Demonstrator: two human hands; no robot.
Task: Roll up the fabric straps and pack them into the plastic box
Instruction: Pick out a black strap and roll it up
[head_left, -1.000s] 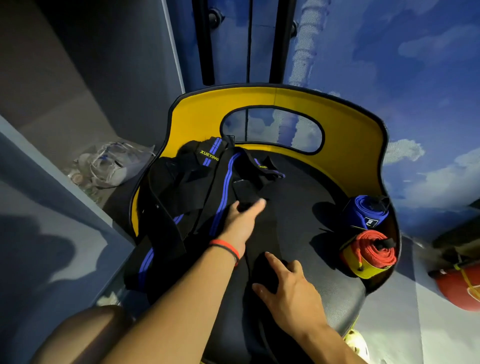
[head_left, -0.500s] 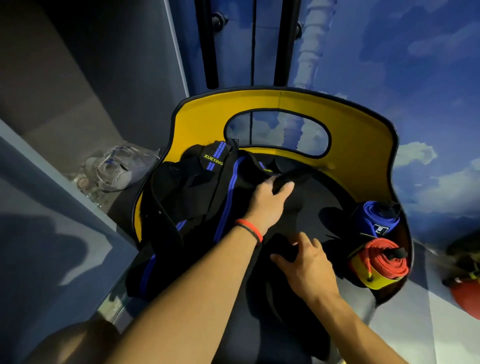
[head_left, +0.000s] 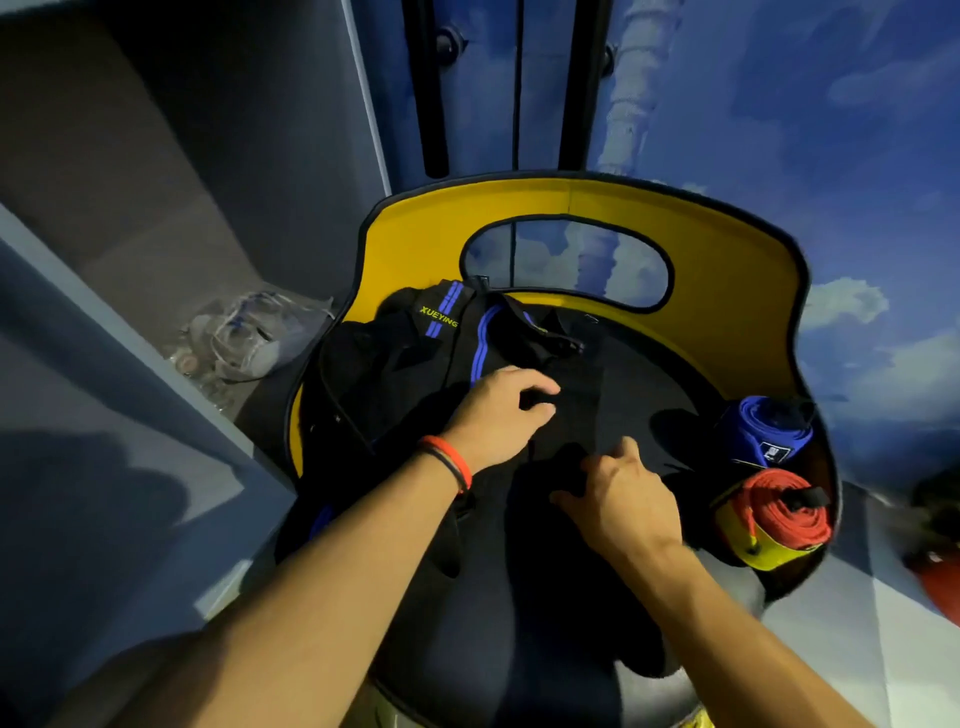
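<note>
Item 1: left hand (head_left: 498, 410). Its thumb and curled fingers close on a black strap (head_left: 566, 431) that lies flat across the chair seat (head_left: 654, 374). A red and black wristband (head_left: 449, 462) sits on that wrist.

Item 2: right hand (head_left: 623, 499). It is near the left hand, knuckles up, with its bent fingers set on the same dark strap. We cannot tell whether it grips the strap or only presses on it; the cloth is too dark.

Item 3: heap of black straps (head_left: 415, 374). It has blue stripes and yellow "XUEYING" lettering. We log it as unrolled, covering the left part of the seat and spilling over the seat's left edge, just beside the left hand.

Item 4: blue roll (head_left: 763, 431) and red roll (head_left: 784, 512). They are wound tight and sit just beside each other at the seat's right edge, against the yellow backrest (head_left: 727, 291).

Item 5: crumpled clear plastic bag (head_left: 254, 338) on the floor left of the chair.

Item 6: blurred red object (head_left: 940, 577) at the right border.
</note>
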